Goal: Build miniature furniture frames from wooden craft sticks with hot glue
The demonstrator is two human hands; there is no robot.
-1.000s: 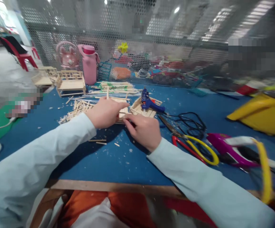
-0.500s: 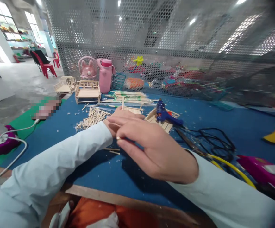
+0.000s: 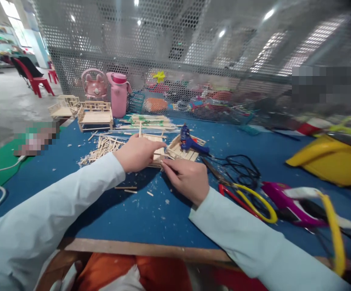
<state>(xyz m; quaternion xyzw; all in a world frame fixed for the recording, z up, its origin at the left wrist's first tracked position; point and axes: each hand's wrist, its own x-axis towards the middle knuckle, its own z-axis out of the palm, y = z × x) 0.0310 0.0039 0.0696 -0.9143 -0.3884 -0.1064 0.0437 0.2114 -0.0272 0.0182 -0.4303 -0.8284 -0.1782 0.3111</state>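
Note:
At the middle of the blue table, a small model of thin wooden sticks (image 3: 151, 140) has a slatted surface and an upright stick at its left. My left hand (image 3: 137, 153) grips its near left side, index finger stretched along it and the other fingers mostly hidden. My right hand (image 3: 189, 178) is closed in a pinch at the model's near right corner. A small piece of wooden stick shows at its fingertips, largely covered. Just behind my right hand, a blue glue gun (image 3: 189, 142) rests on another stick-built piece (image 3: 175, 148).
Loose sticks (image 3: 104, 148) are heaped at the left. Two finished stick models, one a small bench (image 3: 95, 117), stand by a pink flask (image 3: 119, 97). Scissors with yellow and red handles (image 3: 264, 204), black cable (image 3: 242, 171) and a purple tool (image 3: 290, 202) lie right. A perforated metal screen (image 3: 127, 44) rises behind.
My right hand has moved forward and away from me, from above my left wrist to the model's corner. The view has swung right, and the model shows more clearly.

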